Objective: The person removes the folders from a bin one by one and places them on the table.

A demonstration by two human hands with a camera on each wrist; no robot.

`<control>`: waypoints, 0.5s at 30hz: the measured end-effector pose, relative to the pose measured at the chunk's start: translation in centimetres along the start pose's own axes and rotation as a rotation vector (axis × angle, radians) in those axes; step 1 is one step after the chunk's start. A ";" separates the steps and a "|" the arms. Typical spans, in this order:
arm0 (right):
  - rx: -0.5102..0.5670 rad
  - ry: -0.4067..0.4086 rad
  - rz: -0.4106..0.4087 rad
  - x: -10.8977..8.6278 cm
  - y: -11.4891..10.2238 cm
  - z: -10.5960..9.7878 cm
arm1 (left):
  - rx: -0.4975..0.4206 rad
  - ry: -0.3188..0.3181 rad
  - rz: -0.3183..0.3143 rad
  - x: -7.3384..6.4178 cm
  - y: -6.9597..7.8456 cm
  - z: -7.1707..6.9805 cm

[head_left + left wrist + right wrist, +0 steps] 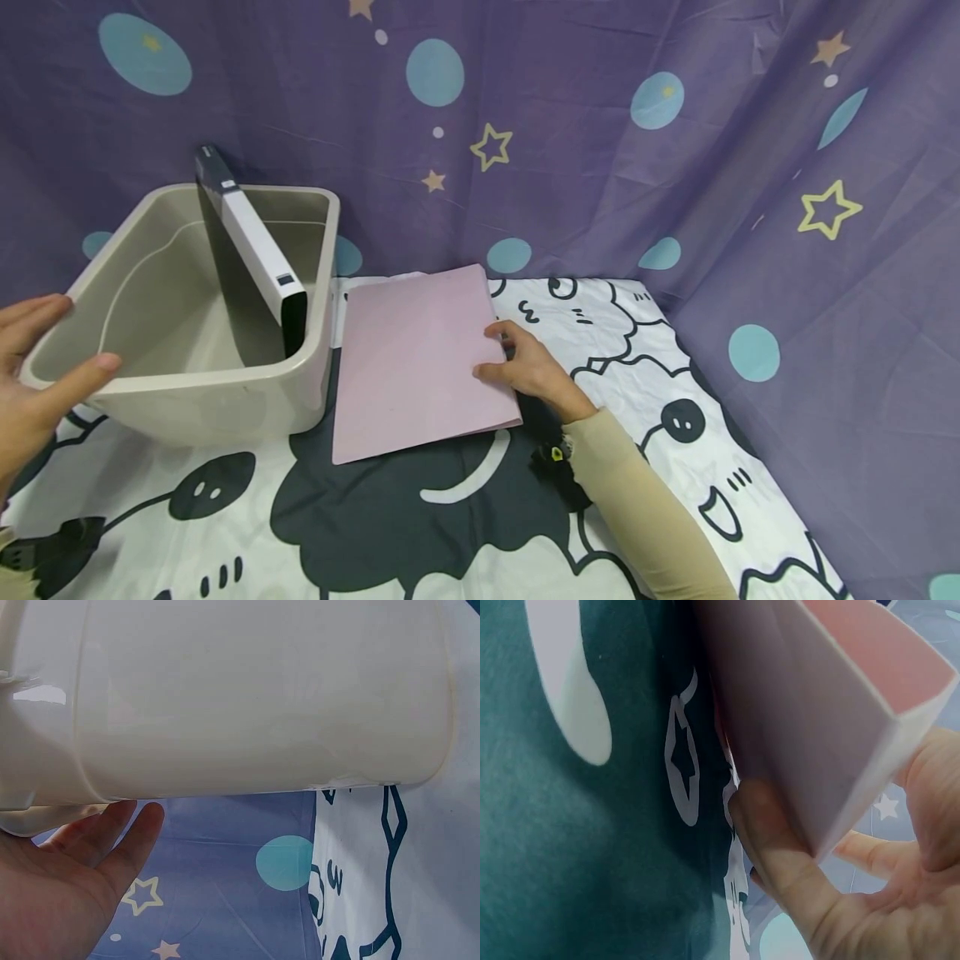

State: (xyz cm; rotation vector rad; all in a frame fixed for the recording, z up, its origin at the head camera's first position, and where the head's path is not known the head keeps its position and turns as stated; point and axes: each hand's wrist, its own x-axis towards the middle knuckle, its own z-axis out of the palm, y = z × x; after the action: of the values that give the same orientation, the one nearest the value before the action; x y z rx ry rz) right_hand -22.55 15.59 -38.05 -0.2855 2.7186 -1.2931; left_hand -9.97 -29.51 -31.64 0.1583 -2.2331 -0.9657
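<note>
A pale pink folder (420, 367) lies on the patterned cloth, its spine side toward my right hand (536, 371). That hand grips the spine edge, thumb on the upper cover and other fingers beneath. In the right wrist view the folder (817, 727) is tilted, and a deeper pink inside shows at its end. At far left, my left hand (33, 375) is at the rim of a beige plastic bin (217, 404), thumb and fingers spread and fairly straight. The left wrist view has that hand (82, 877) beside the bin's wall (262, 697).
Inside the bin, a black binder (251, 242) with a white spine label leans upright, its top end above the back rim. White and dark cartoon cloth (420, 533) covers the table. A purple curtain (570, 100) with stars hangs behind and along the right side.
</note>
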 end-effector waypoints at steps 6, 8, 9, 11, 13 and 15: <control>-0.032 -0.007 -0.007 0.0 0.1 0.0 | -0.006 0.016 0.027 0.2 -0.7 0.1; -0.041 -0.010 -0.007 -0.1 0.2 0.1 | -0.008 0.014 0.030 0.2 -0.7 0.0; -0.044 -0.011 -0.006 -0.1 0.2 0.1 | -0.013 0.013 0.030 0.3 -0.7 0.0; -0.052 -0.014 -0.003 -0.1 0.2 0.1 | -0.021 0.008 0.024 0.3 -0.7 0.0; -0.062 -0.017 -0.005 -0.1 0.2 0.1 | -0.028 0.004 0.022 0.3 -0.8 0.0; -0.073 -0.022 -0.006 -0.1 0.3 0.2 | -0.034 -0.001 0.021 0.3 -0.8 0.0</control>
State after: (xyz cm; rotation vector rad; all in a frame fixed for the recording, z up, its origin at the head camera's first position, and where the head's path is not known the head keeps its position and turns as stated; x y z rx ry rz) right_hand -22.46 15.68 -38.37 -0.3136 2.7525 -1.1876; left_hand -10.31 -30.15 -32.04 0.1190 -2.2131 -0.9920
